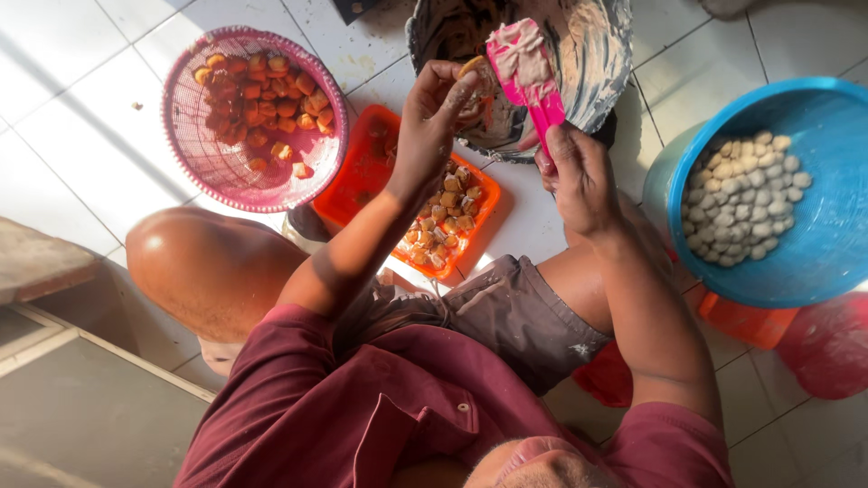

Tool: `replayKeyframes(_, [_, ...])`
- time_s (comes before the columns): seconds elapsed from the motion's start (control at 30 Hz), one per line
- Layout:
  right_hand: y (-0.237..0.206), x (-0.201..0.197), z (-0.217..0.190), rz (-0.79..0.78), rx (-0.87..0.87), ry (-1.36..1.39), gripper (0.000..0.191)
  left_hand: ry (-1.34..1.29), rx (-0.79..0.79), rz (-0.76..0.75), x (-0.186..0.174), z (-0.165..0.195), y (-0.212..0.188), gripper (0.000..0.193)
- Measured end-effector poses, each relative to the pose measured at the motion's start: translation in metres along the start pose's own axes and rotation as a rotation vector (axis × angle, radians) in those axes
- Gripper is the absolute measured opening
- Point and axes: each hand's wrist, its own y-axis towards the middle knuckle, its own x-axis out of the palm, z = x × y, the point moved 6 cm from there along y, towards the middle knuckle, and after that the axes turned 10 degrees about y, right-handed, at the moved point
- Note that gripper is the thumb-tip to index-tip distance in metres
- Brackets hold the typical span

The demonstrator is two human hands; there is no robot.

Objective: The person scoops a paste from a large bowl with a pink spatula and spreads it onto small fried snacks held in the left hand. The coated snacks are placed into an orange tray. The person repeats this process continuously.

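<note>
My left hand (432, 113) pinches a small golden fried piece (471, 66) over the rim of a metal bowl (601, 63) smeared with pale paste. My right hand (576, 176) grips a pink flat scoop (525, 68) whose tip is loaded with the same paste, held right next to the fried piece. Below my left forearm lies an orange tray (366, 167) with several more fried pieces.
A pink mesh basket (221, 172) of orange-brown fried pieces stands at the upper left on the white tiled floor. A blue basin (814, 244) with several pale filled pieces is at the right, above an orange and a red container. My knees frame the tray.
</note>
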Motion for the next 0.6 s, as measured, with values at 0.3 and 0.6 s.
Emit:
replayKeyframes(0.3, [0.007,0.009,-0.013,0.048,-0.215,-0.275,0.022,-0.058,0.030,-0.104,0.016,0.016,-0.013,0.023])
replayKeyframes(0.6, [0.005,0.016,-0.002,-0.015,-0.094,-0.139,0.015,-0.040,-0.029,0.176,-0.020,-0.002,0.004,0.024])
